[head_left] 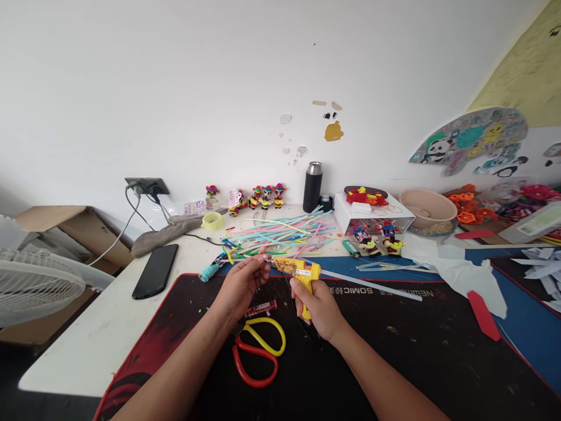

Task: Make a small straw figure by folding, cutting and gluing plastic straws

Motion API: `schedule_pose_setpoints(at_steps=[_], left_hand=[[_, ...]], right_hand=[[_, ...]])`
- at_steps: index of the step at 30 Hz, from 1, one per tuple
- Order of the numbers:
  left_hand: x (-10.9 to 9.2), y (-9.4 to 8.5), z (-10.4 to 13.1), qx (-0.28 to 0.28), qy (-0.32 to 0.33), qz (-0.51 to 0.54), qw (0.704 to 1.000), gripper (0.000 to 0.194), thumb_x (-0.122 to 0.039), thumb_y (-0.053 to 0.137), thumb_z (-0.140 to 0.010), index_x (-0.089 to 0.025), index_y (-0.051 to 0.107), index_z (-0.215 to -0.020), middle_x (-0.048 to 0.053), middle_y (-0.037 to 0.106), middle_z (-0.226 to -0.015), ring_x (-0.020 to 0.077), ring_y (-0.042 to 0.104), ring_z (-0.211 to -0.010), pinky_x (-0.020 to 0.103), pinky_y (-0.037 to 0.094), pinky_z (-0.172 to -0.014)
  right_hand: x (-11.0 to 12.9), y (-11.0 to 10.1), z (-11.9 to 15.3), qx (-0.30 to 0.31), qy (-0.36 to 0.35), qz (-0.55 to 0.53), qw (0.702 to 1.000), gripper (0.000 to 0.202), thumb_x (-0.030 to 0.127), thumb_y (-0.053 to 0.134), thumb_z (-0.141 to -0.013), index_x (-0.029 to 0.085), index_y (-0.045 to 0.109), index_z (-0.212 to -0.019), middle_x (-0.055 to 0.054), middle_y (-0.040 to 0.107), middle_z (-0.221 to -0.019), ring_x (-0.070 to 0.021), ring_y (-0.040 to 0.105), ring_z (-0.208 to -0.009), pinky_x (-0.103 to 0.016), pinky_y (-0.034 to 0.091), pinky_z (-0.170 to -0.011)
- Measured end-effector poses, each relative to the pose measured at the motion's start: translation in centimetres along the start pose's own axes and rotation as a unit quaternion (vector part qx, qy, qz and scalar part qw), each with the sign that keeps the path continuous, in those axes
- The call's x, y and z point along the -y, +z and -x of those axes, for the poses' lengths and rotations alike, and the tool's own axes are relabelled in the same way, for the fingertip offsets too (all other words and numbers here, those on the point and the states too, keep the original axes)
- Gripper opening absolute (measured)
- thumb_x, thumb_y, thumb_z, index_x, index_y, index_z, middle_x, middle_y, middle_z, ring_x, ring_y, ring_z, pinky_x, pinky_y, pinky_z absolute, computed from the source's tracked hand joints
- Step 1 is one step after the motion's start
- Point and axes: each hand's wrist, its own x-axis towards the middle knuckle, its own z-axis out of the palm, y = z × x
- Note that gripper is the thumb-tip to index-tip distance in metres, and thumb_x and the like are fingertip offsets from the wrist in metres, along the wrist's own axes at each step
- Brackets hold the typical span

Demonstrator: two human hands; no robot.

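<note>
Head view, desk surface. Item: one yellow glue gun (pixel 302 273), small, pistol-shaped, with a white label on its flank and a translucent glue stick (pixel 372 285) projecting from its rear toward the right; nozzle end points left and is crusted with brownish residue. It is held above the near edge of the black-and-red desk mat (pixel 394 351), in front of the straw pile. Right hand (pixel 316 305): fingers wrapped tight round the gun's grip. Left hand (pixel 243 285): fingertips pinched together at the nozzle tip, apparently on a small piece too small to identify. Scissors: two pairs, one yellow-handled (pixel 265 337), one red-handled (pixel 252 365), lying overlapped on the mat between the forearms. One small red-capped tube (pixel 261 307) just beyond them. One black phone (pixel 155 271), face down, left of the mat. One heap of pastel straws (pixel 280 233), uncounted. One black flask (pixel 312 187) at the wall. One row of small colourful figures (pixel 258 197) along the wall, about six; two more (pixel 377 240) stand before a white box (pixel 372 217). One beige bowl (pixel 428 208) to its right. One white fan (pixel 35 283), far left.
</note>
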Motion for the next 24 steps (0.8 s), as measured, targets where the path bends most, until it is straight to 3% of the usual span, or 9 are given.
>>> schedule_pose_setpoints(at_steps=[24], left_hand=[[0.14, -0.17, 0.3, 0.002, -0.006, -0.008, 1.0, 0.032, -0.034, 0.095, -0.065, -0.012, 0.079, -0.08, 0.005, 0.071, -0.072, 0.0112, 0.062, -0.061, 0.021, 0.05, -0.058]], right_hand=[[-0.07, -0.02, -0.04, -0.015, -0.007, -0.001, 1.0, 0.061, 0.08, 0.066, -0.077, 0.02, 0.056, -0.068, 0.004, 0.051, -0.042, -0.0085, 0.038, -0.031, -0.022, 0.026, -0.034]])
